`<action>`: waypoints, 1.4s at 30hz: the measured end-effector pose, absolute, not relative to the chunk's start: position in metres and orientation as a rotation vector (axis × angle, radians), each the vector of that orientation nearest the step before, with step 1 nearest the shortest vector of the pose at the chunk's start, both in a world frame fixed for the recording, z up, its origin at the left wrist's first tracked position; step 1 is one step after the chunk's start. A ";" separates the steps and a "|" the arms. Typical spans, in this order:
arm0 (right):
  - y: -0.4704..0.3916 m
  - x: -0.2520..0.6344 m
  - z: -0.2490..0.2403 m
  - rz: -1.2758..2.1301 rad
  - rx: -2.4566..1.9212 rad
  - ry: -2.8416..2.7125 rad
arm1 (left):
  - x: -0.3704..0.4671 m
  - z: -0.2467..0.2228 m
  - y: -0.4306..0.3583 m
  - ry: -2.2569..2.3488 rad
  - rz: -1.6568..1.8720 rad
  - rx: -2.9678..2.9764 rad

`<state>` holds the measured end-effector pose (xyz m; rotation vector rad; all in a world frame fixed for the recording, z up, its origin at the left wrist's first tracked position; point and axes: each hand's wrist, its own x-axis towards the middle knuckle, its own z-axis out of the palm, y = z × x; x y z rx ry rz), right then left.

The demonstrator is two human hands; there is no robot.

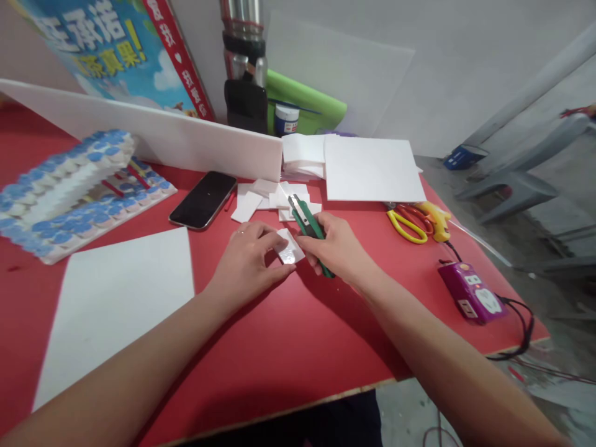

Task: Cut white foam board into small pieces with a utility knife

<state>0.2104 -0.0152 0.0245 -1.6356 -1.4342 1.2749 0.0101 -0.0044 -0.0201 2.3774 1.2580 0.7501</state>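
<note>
At frame centre, the left hand [244, 257] is clamped on a small white piece [289, 251], the right hand [342, 248] on a green cutter [308, 219]; apparently cut pieces [247, 206] lie above, the lower-left sheet [125, 298] seemingly uncut.

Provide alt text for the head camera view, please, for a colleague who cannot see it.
A left hand holds a small white piece above a red table, while the right hand grips a green utility knife. Around them lie white offcuts, a phone and a blue-and-white model.
</note>
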 end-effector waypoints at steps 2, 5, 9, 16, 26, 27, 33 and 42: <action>-0.011 0.206 0.015 1.272 -1.594 -1.395 | 0.010 -0.020 -0.005 1.270 0.726 2.386; -0.009 0.204 0.004 1.309 -1.519 -1.335 | 0.011 -0.019 -0.005 1.284 0.699 2.377; -0.010 0.206 -0.001 1.330 -1.494 -1.327 | 0.013 -0.017 -0.005 1.326 0.732 2.300; -0.008 0.206 -0.002 1.325 -1.504 -1.355 | 0.012 -0.017 -0.005 1.301 0.752 2.299; -0.025 0.228 0.035 1.186 -1.709 -1.722 | 0.011 -0.025 -0.003 1.203 0.790 2.501; -0.029 0.231 0.041 1.156 -1.728 -1.810 | 0.011 -0.026 -0.003 1.203 0.796 2.506; -0.045 0.232 0.062 1.020 -1.855 -2.093 | 0.011 -0.028 -0.004 1.208 0.814 2.534; -0.040 0.214 0.069 0.974 -2.011 -2.229 | 0.012 -0.025 -0.004 1.203 0.790 2.518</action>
